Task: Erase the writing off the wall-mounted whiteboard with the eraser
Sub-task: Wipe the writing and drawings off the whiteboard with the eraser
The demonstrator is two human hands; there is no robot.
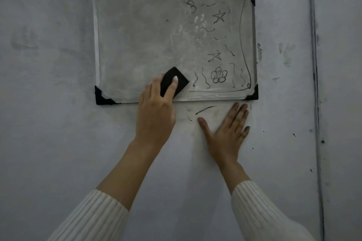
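A small whiteboard (pixel 137 31) with black corner caps hangs tilted on the grey wall. Its left part is smeared grey; stars, flowers, squiggles and a border line (pixel 219 74) remain on its right part. My left hand (pixel 156 111) holds a black eraser (pixel 177 80) against the board's lower edge, one finger lying across the eraser's face. My right hand (pixel 229 131) lies flat on the wall just below the board's lower right corner, fingers straight and spread.
The wall (pixel 58 123) carries a dark pen stroke (pixel 205 109) under the board, between my hands, and small specks at the right. A vertical seam or pipe (pixel 315 84) runs down the wall at the far right.
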